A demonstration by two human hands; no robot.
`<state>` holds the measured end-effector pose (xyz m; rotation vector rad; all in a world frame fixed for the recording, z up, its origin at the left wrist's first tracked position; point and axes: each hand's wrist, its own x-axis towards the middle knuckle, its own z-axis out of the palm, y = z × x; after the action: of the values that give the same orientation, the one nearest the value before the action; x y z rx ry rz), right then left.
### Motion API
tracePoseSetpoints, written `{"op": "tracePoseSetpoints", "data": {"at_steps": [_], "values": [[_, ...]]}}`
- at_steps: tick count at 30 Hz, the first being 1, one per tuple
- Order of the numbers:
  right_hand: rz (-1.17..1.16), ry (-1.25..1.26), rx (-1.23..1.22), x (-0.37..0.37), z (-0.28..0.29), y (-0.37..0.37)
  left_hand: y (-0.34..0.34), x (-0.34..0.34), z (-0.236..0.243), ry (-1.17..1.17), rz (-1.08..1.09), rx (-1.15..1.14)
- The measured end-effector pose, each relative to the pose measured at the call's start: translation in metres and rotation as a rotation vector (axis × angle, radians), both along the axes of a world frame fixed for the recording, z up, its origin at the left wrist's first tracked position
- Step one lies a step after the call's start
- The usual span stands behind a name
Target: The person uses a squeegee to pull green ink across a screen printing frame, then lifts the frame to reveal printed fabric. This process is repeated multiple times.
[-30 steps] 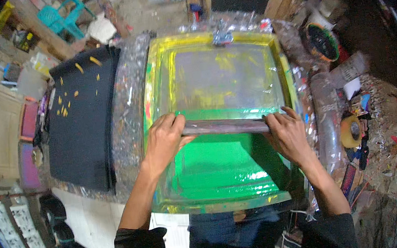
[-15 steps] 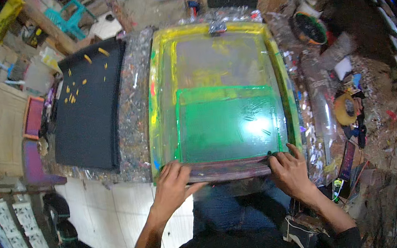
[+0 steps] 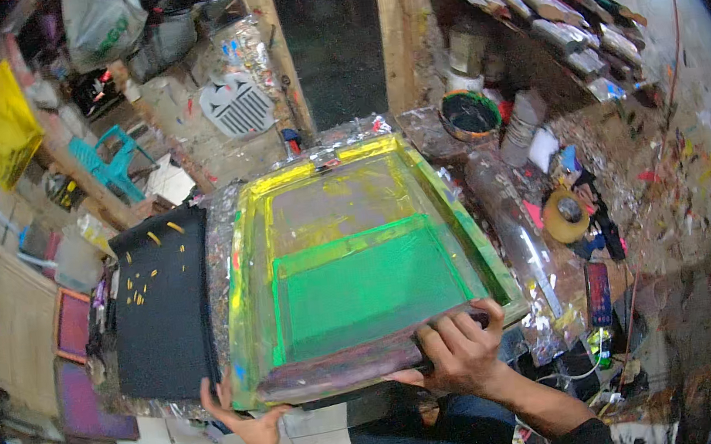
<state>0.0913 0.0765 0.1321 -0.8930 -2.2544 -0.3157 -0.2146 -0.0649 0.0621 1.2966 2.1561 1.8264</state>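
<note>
A screen-printing frame (image 3: pixel 244 226) smeared with yellow lies in front of me, with a green ink area (image 3: pixel 355 296) on its mesh. Along its near side lies a long squeegee (image 3: pixel 337 366) with a dark, stained bar. My right hand (image 3: pixel 462 350) is wrapped round the squeegee's right end, thumb underneath at the near side. At the frame's near left corner is my left hand (image 3: pixel 252 427), fingers spread and thumb stretched out, close to or touching the corner. Whether the frame's near edge is raised, I cannot tell.
Left of the frame is a black panel (image 3: pixel 160 319) with small yellow marks. A tape roll (image 3: pixel 565 217), a phone (image 3: pixel 598 293) and a bucket of dark ink (image 3: pixel 471 117) are on the right. Farther off are a turquoise chair (image 3: pixel 112 162) and a rack of wooden-handled tools (image 3: pixel 543 21).
The view has shifted up, showing more of the far room. My left hand has left the squeegee's left end for the frame corner. The frame and squeegee now slant, right side higher in view.
</note>
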Motion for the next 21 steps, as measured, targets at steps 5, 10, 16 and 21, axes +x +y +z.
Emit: {"op": "tracePoseSetpoints", "data": {"at_steps": [5, 10, 16, 21], "values": [[0.036, -0.109, 0.154, -0.011, 0.112, 0.077, 0.054, 0.000, 0.068, 0.182, 0.323, 0.129], [-0.044, 0.037, 0.182, -0.059, 0.221, 0.145, 0.202, -0.034, 0.038, 0.043, 0.414, 0.295], [-0.145, 0.018, 0.024, -0.078, 0.270, 0.177, 0.367, -0.089, -0.083, 0.807, -0.212, -0.383], [-0.003, 0.045, -0.089, -0.079, 0.280, 0.213, 0.400, -0.113, -0.110, 0.838, -0.160, -0.619]]}}
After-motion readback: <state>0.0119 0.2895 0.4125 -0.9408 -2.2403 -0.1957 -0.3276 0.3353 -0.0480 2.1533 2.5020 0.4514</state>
